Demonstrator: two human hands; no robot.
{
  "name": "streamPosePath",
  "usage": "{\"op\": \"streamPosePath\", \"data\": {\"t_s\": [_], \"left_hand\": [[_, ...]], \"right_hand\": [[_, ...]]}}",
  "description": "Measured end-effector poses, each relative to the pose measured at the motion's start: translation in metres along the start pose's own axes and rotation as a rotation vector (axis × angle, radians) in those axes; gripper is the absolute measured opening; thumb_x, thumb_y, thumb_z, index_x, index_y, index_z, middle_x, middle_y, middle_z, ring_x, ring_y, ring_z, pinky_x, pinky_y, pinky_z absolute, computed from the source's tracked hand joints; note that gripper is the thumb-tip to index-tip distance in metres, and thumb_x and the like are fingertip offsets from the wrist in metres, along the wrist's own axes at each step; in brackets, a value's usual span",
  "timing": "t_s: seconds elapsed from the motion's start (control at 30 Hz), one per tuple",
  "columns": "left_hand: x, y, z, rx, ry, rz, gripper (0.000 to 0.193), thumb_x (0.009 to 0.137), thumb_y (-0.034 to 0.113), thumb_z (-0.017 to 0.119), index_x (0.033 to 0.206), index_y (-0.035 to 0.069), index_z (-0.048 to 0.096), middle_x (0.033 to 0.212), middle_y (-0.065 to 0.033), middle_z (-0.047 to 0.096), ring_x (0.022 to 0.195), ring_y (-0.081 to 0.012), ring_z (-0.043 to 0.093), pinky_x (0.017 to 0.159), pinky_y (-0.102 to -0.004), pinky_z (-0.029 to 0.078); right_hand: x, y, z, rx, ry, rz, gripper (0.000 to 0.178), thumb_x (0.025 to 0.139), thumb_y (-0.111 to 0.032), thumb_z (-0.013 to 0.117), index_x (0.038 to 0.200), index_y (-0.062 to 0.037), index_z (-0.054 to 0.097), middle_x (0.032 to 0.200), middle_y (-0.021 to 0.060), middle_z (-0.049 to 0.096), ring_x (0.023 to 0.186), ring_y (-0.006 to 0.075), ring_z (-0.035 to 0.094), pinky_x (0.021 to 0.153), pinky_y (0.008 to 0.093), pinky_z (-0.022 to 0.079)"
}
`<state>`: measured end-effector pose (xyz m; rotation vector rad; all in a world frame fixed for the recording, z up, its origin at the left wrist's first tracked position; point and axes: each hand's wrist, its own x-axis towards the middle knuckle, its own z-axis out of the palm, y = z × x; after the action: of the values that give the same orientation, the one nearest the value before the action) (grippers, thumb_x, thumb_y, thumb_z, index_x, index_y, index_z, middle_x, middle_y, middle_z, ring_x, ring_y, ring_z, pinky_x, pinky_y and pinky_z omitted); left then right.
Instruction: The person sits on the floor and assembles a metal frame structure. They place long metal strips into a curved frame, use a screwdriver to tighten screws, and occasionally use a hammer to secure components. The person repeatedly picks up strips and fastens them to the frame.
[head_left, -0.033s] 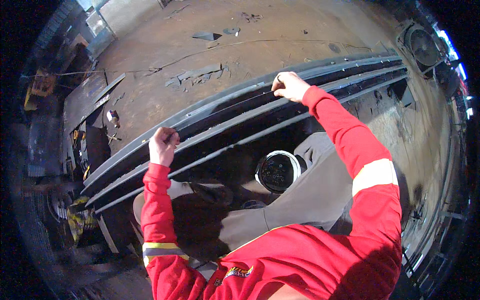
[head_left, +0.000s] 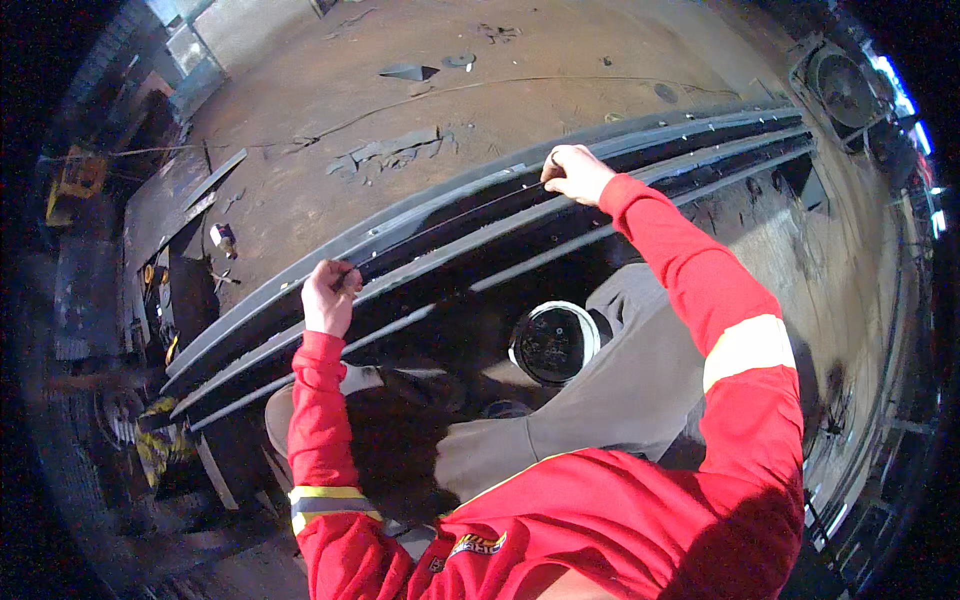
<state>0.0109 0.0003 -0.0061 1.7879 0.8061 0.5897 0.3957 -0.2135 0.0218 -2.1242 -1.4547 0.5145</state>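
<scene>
Closest to the wearer, on the near side of the landmark, a long, dark grey, metal-looking ridged beam (head_left: 470, 243), are the red long-sleeved top (head_left: 580, 510) with pale bands on its arms and the grey-brown cloth trousers (head_left: 560, 430). Between the trousers and the beam sits a round, white-rimmed container (head_left: 593, 330), dark inside; its contents cannot be made out.

The beam crosses in front, bowed by the lens. Above its left half is the left hand (head_left: 330, 297), its fingers curled together; over its middle, further along, is the right hand (head_left: 580, 175), thumb and forefinger pinched. A thin, dark, straight strand (head_left: 460, 218) spans the gap between them along the beam's trough, apparently gripped at both ends; whether it is wire or cord, I cannot tell.

As a judgement, the strand looks drawn out and lined up with the beam, but not yet let go; nothing visible shows it fixed there. Small pale spots dot the beam, their nature unclear.

Beyond the beam, flaky dark scraps (head_left: 390, 152) lie on the brown floor (head_left: 300, 220), then a thin cable (head_left: 470, 88) and a dark wedge-shaped piece (head_left: 408, 72). Past the beam's right end stands a round, fan-like dark object (head_left: 842, 88).
</scene>
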Motion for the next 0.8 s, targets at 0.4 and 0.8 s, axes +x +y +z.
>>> {"op": "streamPosePath", "data": {"t_s": [0.4,0.8], "left_hand": [[0.006,-0.024,0.019,0.374,0.146,0.048,0.012,0.077,0.01,0.072,0.083,0.002,0.066,0.071,-0.0079,0.066,0.064,-0.0122,0.062,0.063,-0.0262,0.049],[0.013,-0.041,0.02,0.455,0.156,0.067,0.015,0.076,0.014,0.073,0.083,0.003,0.066,0.071,-0.0092,0.066,0.065,-0.0162,0.064,0.064,-0.0283,0.05]], "right_hand": [[0.014,0.018,0.036,-0.218,0.072,0.077,0.013,0.073,-0.018,0.07,0.081,-0.0081,0.069,0.085,0.0153,0.067,0.085,0.031,0.064,0.078,0.0416,0.05],[0.017,0.019,0.053,-0.382,0.164,0.085,0.012,0.076,-0.02,0.066,0.079,-0.0076,0.067,0.083,0.0149,0.066,0.082,0.0322,0.065,0.076,0.0432,0.05]]}}
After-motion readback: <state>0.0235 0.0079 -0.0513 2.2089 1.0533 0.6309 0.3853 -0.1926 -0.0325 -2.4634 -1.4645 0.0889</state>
